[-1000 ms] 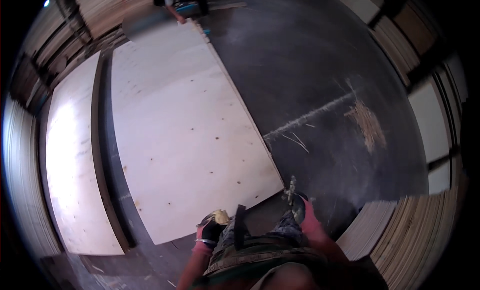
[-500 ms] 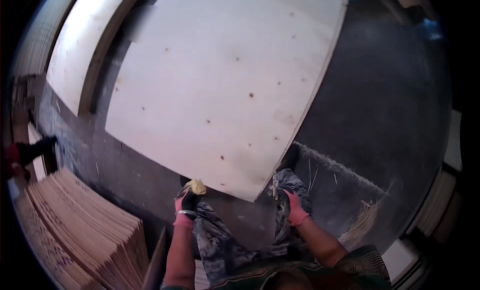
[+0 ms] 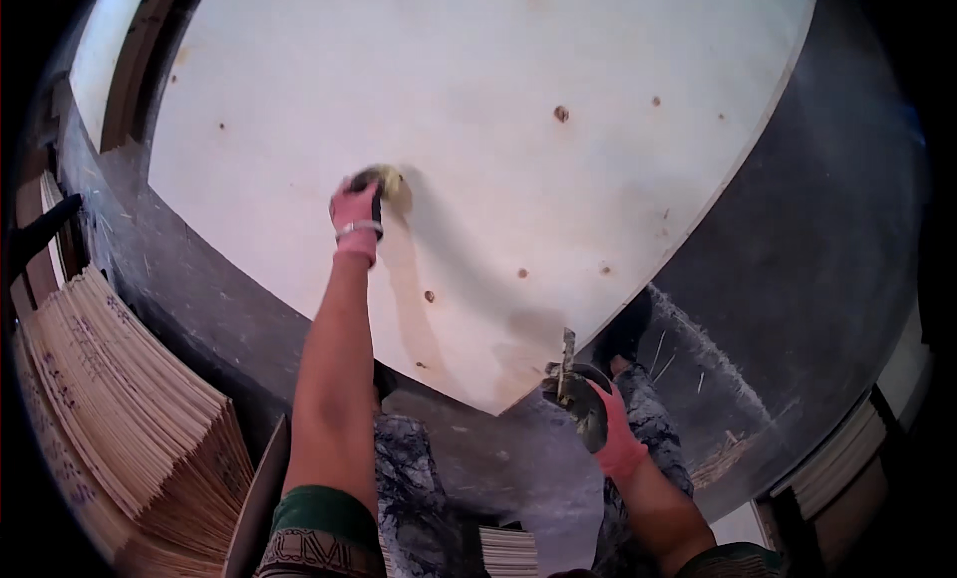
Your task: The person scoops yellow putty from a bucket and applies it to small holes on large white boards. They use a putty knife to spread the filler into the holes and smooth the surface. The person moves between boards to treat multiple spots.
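Out over the big pale board, the left hand, in a pink-and-black glove, has its fingers curled around a yellowish lump; whether the lump touches the wood is hard to tell. Near the board's closest corner, the right hand, gloved alike, has its fingers wrapped around a smeared scraper, blade pointing up and away. The board lies flat, dotted with brown knots. Left of the person stands a stack of thin sheets, and wood splinters lie on the grey floor to the right.
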### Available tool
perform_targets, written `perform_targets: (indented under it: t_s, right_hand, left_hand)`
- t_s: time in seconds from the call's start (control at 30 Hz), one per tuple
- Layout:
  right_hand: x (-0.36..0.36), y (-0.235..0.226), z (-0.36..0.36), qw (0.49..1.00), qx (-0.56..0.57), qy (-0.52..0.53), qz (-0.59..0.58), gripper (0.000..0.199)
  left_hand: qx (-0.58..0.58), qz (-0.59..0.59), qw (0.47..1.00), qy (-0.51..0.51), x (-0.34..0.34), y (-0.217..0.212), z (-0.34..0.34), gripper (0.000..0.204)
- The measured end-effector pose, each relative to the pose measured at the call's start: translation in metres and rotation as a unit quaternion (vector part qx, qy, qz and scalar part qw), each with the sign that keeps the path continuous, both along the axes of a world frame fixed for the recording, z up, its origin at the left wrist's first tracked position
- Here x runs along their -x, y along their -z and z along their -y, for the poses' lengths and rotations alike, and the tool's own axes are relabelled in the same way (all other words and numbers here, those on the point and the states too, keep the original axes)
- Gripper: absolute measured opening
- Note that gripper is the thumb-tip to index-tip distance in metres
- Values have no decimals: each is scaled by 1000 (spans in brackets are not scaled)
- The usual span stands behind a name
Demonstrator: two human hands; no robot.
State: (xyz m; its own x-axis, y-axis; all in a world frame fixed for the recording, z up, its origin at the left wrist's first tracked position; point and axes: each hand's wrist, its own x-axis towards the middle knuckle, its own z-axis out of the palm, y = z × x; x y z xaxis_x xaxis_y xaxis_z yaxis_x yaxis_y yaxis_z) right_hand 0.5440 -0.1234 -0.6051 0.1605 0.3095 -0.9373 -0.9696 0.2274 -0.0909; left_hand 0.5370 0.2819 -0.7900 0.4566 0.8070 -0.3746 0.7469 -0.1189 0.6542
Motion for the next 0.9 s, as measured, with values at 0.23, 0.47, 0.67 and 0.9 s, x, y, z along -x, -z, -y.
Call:
perform_targets:
  t_s: [0.23, 0.47, 0.67, 0.9]
  right_hand:
    - [-22, -12, -21, 999, -22, -17, -17, 22]
    - [-52, -12, -20, 998, -48, 27, 35, 22]
    - [-62, -10, 0, 997, -45, 55, 2, 24]
    - [-67, -3, 18, 996, -46, 69, -9, 24]
  left_hand:
    - [-181, -26, 970, 161, 2, 1, 61, 24]
    - [76, -38, 983, 164, 44, -22, 155, 22]
    - [131, 57, 983, 115, -69, -21, 168, 21]
    - [6, 35, 982, 187, -207, 8, 159, 23]
